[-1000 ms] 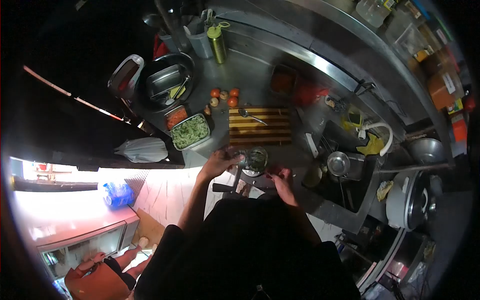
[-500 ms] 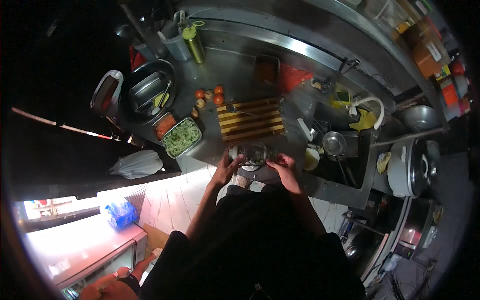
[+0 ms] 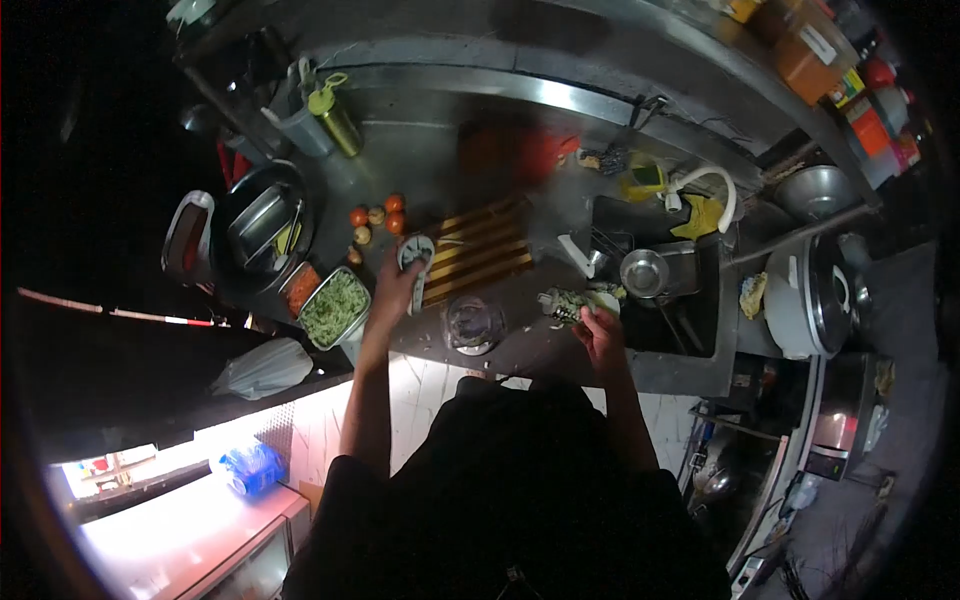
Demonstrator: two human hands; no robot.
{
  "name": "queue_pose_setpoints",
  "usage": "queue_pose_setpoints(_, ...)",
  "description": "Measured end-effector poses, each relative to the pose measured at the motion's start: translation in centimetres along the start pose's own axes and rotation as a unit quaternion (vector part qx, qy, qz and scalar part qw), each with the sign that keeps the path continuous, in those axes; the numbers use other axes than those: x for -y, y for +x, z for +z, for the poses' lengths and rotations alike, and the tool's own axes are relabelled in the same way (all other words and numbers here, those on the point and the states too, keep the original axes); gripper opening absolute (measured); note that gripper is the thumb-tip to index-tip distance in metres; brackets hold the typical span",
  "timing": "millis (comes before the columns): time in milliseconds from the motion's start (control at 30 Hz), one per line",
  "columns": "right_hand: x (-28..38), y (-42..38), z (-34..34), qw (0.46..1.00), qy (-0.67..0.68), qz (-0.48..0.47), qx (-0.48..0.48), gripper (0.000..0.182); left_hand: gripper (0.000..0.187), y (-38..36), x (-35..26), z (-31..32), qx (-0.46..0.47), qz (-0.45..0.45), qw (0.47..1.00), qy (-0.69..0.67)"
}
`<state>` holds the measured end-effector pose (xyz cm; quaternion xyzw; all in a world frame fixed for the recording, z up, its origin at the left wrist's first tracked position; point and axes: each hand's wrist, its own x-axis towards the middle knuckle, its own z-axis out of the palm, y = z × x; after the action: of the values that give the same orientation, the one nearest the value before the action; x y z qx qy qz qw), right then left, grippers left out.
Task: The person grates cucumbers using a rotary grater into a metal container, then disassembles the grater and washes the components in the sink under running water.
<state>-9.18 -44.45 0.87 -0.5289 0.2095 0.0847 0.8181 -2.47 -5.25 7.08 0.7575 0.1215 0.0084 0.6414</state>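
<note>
My left hand (image 3: 400, 288) is closed on a round, pale lid (image 3: 421, 251) with a dark middle, held over the left edge of the striped wooden cutting board (image 3: 485, 250). My right hand (image 3: 603, 338) grips a chopper blade (image 3: 563, 303) coated with green bits; its exact shape is blurred. Between my hands, a clear chopper bowl (image 3: 473, 322) stands at the counter's front edge, with pale scraps around it. Left of my left hand, a metal tray of shredded green vegetable (image 3: 335, 308) sits beside a container of chopped red pieces (image 3: 301, 287).
Tomatoes (image 3: 395, 222) and small onions lie behind the cutting board. On the right are a sink (image 3: 705, 330) with a strainer (image 3: 643, 272) and a white faucet (image 3: 715, 178). A black basin (image 3: 300, 185) and a green bottle (image 3: 340, 130) stand at the left.
Both hands were together at the clear bowl. They have moved apart, the left with the lid, the right with the blade, and the bowl stands on the counter.
</note>
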Motion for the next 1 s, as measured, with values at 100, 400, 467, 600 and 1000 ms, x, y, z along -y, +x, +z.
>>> queue_pose_setpoints(100,-1.3,2.4,-5.8,0.997,0.0,-0.005,-0.076,0.017,0.05,6.7,-2.1,1.5,0.061,0.155,0.975,0.148)
queue_pose_setpoints(400,-1.4,5.0,-20.3,0.966,-0.14,-0.149,-0.16,0.023,0.011,25.2,2.6,9.4,0.223,0.089,0.778,0.58)
queue_pose_setpoints(467,-0.7,4.4,-22.9,0.98,0.019,-0.097,-0.175,0.017,0.025,27.0,6.1,10.2,0.165,0.05,0.815,0.553)
queue_pose_setpoints(600,-2.3,4.8,-29.2,0.97,0.113,-0.062,-0.204,0.013,0.042,27.3,7.1,15.0,0.182,0.084,0.693,0.693)
queue_pose_setpoints(1000,2.1,12.2,-34.1,0.964,0.204,-0.019,-0.169,0.02,0.04,21.1,2.2,60.3,0.396,0.002,0.904,0.165)
